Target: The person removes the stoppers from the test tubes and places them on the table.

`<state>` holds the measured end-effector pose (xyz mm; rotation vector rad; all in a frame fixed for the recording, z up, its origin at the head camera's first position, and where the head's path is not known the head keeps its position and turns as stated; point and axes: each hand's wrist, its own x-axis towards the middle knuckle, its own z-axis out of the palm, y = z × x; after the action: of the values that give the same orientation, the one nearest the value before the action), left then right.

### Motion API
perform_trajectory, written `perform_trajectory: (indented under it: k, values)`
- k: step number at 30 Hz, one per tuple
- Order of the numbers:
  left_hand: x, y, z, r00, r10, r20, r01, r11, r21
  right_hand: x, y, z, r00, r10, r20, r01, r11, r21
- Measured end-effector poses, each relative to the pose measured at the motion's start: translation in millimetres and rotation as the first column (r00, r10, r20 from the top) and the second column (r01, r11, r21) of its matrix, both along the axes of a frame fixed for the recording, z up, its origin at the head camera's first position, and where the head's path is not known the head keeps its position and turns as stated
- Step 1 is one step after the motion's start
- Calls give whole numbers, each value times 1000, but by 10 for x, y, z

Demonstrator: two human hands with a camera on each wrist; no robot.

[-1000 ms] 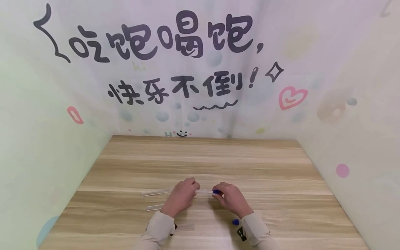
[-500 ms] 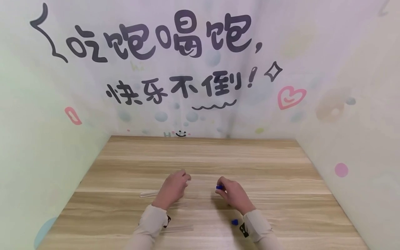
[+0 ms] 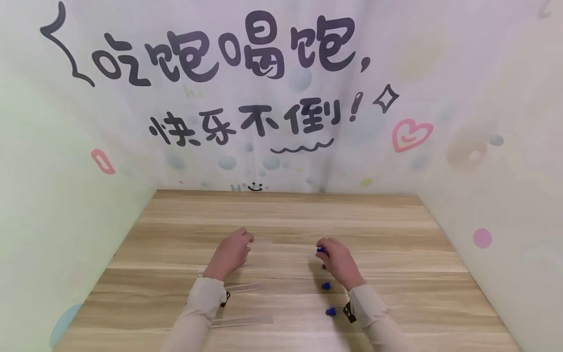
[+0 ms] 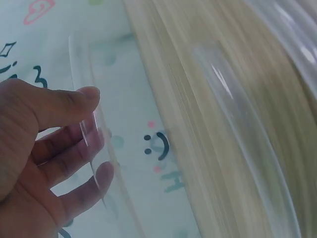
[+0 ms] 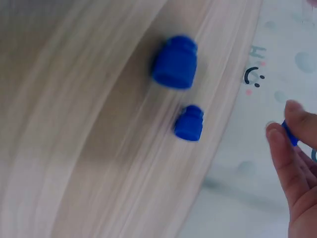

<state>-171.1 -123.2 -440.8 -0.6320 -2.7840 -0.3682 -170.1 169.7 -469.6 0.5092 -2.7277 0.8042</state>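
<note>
In the head view, my left hand (image 3: pixel 230 254) is over the left of the table. My left wrist view shows it holding a clear test tube (image 4: pixel 79 62) between thumb and fingers. My right hand (image 3: pixel 338 261) pinches a small blue cap (image 5: pixel 290 134) between thumb and fingertips, apart from the tube. Other clear tubes, among them a near tube (image 3: pixel 242 321) and a middle tube (image 3: pixel 239 287), lie by the left forearm. In a column under and beside the right hand stand more blue caps, including a near cap (image 3: pixel 331 312) and a middle cap (image 3: pixel 326 286).
The wood-grain table (image 3: pixel 286 210) ends at a printed fabric wall (image 3: pixel 281 88) at the back. Similar pale walls rise at its left and right sides. Both sleeves cover part of the near table, the left one overlapping the tubes.
My hands have drawn apart and moved farther up the table; the blue cap has come away from the tube's end. Caps that the right hand hid now show.
</note>
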Motion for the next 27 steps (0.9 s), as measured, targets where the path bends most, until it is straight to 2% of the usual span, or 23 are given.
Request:
perform_trajectory:
  k: [4, 12, 19, 27]
  values:
    - [-79, -81, -22, 998, 28, 52, -29, 1000, 11, -73, 65, -16, 999, -21, 48, 19, 999, 50]
    - [-182, -174, -61, 990, 30, 137, -26, 999, -32, -236, 196, -59, 989, -50, 137, 32, 991, 129]
    - [-316, -231, -126, 986, 55, 155, -39, 994, -103, -345, 249, -74, 984, -50, 173, 27, 991, 132]
    - [-358, -228, -215, 980, 44, 195, -23, 994, -108, -389, 192, -114, 973, -49, 224, 10, 985, 170]
